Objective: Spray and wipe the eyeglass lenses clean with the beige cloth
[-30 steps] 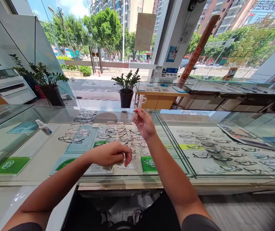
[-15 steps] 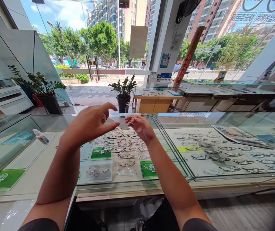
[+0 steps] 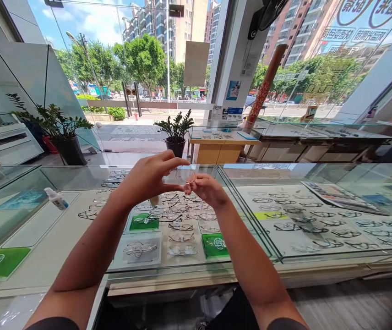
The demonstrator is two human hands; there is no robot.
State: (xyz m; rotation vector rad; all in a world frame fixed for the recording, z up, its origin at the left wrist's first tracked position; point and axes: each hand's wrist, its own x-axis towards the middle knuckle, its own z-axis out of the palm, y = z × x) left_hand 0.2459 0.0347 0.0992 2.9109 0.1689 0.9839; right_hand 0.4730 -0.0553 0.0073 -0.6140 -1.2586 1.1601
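The glasses [image 3: 185,174] are up in the air between my two hands, above the far part of the glass counter [image 3: 141,285] and clear of its top. What matters here is how they lie across my fingers: just left of, and a little beyond, the fingertips of my right hand [image 3: 208,189], and just right of the palm side of my left hand [image 3: 151,178]. The right hand is the closer one, since its thumb and fingers are pinched narrow on the near, right-hand part of the thin rim. A clear lens shows in the gap of my left hand; the long axis is hard to read, because the rim is so pale and partly covered, and I cannot tell how the side arms point.

My left thumb and forefinger stand wide in a sideways C, forefinger above the lens, thumb below it, its tip close to my right fingertips. Whether either left fingertip presses on the rim I cannot tell.

My left forearm runs in from the near left, the wrist bent so the fingers point right. My right forearm comes from the near right, slanting far and left. Below both hands lie rows of frames [image 3: 181,227], with a green card [image 3: 215,246] near my right forearm.
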